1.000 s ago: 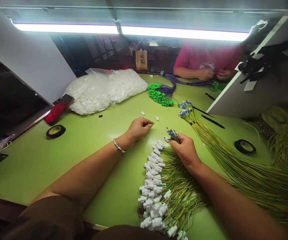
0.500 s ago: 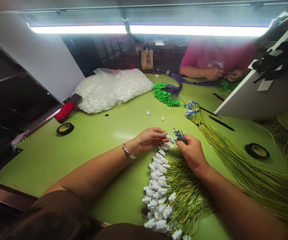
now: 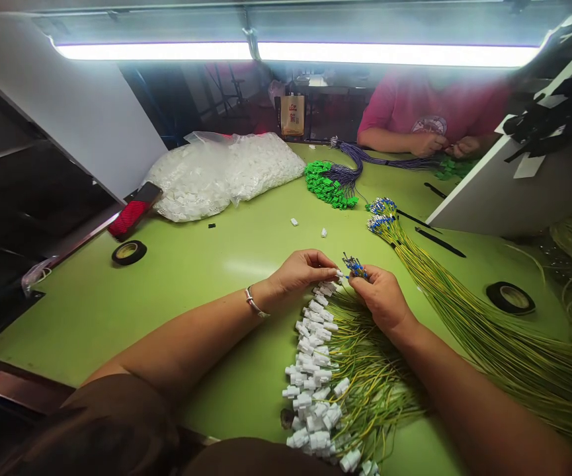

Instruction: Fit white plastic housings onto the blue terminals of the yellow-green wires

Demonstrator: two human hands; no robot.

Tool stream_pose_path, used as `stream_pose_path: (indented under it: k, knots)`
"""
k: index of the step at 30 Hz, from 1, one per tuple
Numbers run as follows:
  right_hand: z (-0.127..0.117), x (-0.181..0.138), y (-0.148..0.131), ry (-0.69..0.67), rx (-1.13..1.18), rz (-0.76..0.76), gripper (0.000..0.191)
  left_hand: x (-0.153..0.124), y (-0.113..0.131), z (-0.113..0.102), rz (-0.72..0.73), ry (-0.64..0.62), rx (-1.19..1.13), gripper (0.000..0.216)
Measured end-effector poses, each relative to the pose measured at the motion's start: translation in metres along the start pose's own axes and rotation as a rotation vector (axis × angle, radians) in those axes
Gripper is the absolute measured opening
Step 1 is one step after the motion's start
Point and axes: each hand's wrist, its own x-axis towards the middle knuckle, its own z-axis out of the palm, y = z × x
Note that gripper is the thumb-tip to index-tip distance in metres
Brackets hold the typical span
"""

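Between its thumb and fingertips my left hand (image 3: 305,272) pinches a small white connector housing (image 3: 338,273). My right hand (image 3: 382,294) is closed around a bunch of yellow-green wires, whose blue and metal crimped terminals (image 3: 354,266) stick out past the thumb toward the housing. The housing nearly meets one wire end; whether it is seated on it I cannot tell. Below both hands lies a long row of white housings (image 3: 318,360) with yellow-green wires (image 3: 375,370) running from them to the right, partly under my right forearm.
Two loose white housings (image 3: 324,233) lie ahead. Behind are bags of white parts (image 3: 226,175) and green connectors (image 3: 330,185) on dark wires. More terminal-tipped wires (image 3: 444,291) stretch along the right, near a tape roll (image 3: 510,298). Another tape roll (image 3: 129,252) sits left. A co-worker (image 3: 429,122) works opposite.
My left hand has turned slightly and brought the housing closer to the wire ends in my right hand. The right hand has hardly moved. The view has shifted slightly.
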Motion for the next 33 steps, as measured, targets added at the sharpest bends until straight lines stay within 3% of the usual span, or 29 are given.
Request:
stream_pose_path:
  k: [4, 9, 13, 23, 33]
  knots:
    - [0.0, 0.0, 0.001, -0.072, 0.108, 0.057, 0.016, 0.002, 0.0, 0.003, 0.109, 0.013, 0.065, 0.025]
    - [0.001, 0.001, 0.002, -0.05, 0.111, 0.056, 0.017, 0.002, 0.001, 0.005, 0.259, 0.005, 0.244, 0.015]
    - [0.002, 0.002, 0.002, -0.05, 0.082, 0.05, 0.015, 0.001, 0.004, 0.005, 0.212, -0.062, 0.26, 0.014]
    - [0.002, -0.002, -0.001, -0.001, 0.147, 0.092, 0.014, -0.002, -0.003, 0.01, 0.039, 0.049, -0.002, 0.029]
    - [0.002, -0.005, -0.003, 0.007, 0.01, 0.057, 0.01, -0.006, -0.005, 0.012, 0.026, 0.066, 0.035, 0.029]
